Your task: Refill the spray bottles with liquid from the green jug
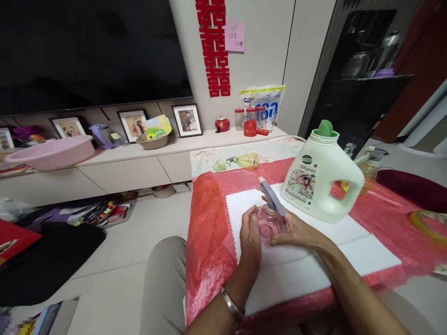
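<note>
Between my two hands is a clear pinkish spray bottle (266, 229) with a grey trigger head, tilted over the white mat. My left hand (250, 237) wraps its left side, a silver bracelet on the wrist. On the other side my right hand (296, 230) grips the bottle, thumb low on its front. Just beyond the right hand stands a large pale green jug (323, 181) with a handle and a green piece in its open mouth. The white mat (293, 274) lies on a red plastic table cover (209, 223).
A yellow spray bottle (247, 161) lies at the table's back edge. Another sprayer (372, 165) stands behind the jug. A roll of tape (428, 228) is at the right. Framed photos, jars and a pink basin (52, 153) line the cabinet.
</note>
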Tool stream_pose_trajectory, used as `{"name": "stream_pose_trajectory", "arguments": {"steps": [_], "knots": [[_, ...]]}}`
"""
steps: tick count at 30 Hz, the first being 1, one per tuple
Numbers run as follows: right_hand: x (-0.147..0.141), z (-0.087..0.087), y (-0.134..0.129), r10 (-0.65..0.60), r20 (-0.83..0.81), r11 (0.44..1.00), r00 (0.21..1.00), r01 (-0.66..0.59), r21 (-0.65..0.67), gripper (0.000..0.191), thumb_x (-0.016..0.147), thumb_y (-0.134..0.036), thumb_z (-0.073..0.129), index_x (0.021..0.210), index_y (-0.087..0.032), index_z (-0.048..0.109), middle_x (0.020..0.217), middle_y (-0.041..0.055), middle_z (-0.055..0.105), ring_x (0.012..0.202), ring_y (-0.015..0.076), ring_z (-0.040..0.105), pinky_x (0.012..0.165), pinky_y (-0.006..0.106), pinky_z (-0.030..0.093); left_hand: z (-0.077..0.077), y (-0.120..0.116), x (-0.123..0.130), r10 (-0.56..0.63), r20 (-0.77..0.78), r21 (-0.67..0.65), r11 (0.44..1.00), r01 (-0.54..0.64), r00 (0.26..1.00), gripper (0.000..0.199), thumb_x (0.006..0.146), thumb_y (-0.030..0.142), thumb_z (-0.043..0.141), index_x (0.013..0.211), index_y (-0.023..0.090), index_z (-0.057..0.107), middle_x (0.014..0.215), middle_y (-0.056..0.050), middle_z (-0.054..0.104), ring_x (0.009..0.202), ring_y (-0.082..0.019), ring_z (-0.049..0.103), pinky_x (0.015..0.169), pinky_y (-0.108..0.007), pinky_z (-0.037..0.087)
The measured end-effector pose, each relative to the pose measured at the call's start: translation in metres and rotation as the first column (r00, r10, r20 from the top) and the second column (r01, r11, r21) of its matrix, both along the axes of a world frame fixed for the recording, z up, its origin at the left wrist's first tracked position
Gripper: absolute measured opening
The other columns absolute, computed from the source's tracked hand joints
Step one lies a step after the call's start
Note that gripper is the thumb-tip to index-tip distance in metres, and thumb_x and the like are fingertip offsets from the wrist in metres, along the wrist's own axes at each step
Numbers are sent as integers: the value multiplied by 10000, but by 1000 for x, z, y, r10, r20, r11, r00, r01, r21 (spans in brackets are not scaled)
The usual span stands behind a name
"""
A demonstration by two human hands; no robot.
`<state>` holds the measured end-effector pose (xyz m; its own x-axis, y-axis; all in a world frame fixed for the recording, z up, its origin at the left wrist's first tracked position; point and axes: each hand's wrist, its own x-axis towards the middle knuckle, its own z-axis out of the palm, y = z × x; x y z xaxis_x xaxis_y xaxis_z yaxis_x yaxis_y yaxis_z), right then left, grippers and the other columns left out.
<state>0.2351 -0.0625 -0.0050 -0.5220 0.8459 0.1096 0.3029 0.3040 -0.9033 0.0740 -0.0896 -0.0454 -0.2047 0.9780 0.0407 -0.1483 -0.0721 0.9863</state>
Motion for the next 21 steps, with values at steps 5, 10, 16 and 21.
{"name": "stream_pose_trajectory", "arguments": {"steps": [5,10,16,21], "knots": [[-4,-6,-3,-72,-41,997,997,72,0,940,664,-315,847,1488,-218,405,1425,111,471,1333,268,464,1099,384,442,-1,0,-1,-13,3,-1,1000,13,1000,426,982,455,418,1269,191,589,1355,-115,617,1284,-241,561,1141,-437,400],[-5,-17,-2,-124,-118,992,985,120,-36,867,691,-435,831,1419,-172,442,1358,123,525,1218,247,558,1023,363,497,-2,1,-3,6,-12,-8,1000,-6,1000,445,967,484,435,1247,181,602,1329,-118,634,1258,-240,582,1131,-425,412],[-6,-11,-4,-233,-150,972,961,232,-21,903,681,-459,835,1425,-158,423,1411,147,482,1271,261,523,1023,357,499,-6,4,-3,13,0,21,1000,-13,1000,447,968,504,437,1225,184,614,1305,-121,649,1239,-238,599,1105,-421,437],[-1,0,-11,-280,-153,959,948,285,9,921,654,-455,851,1416,-149,433,1375,149,510,1262,270,530,1069,399,474,-10,6,-1,9,47,-12,1000,-9,999,501,964,556,426,1255,179,585,1257,-137,664,1189,-244,632,1038,-422,490]]}}
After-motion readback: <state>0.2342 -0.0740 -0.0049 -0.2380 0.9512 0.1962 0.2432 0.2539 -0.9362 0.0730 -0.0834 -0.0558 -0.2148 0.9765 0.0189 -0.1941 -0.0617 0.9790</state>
